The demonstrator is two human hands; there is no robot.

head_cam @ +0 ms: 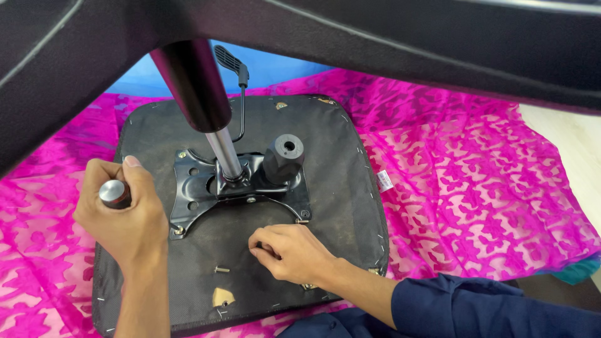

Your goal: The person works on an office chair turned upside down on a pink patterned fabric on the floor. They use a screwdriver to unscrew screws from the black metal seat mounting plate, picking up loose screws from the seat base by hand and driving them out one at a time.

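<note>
An upturned black chair seat (pixel 338 163) lies on a pink patterned cloth. A black metal mounting plate (pixel 199 188) sits on its underside, with a gas-lift column (pixel 197 87), a round black knob (pixel 285 156) and a lever (pixel 235 69). My left hand (pixel 122 216) is shut around a tool handle with a silver end cap (pixel 113 191), left of the plate. Just below the plate, my right hand (pixel 288 250) rests on the seat with fingers curled over something small that I cannot see. A loose bolt (pixel 221 270) lies between my hands.
The black legs of the chair base (pixel 375 31) span the top of the view, close to the camera. The pink cloth (pixel 476 188) covers the surface around the seat. A pale floor (pixel 576 144) shows at the right. Brass inserts dot the seat's corners.
</note>
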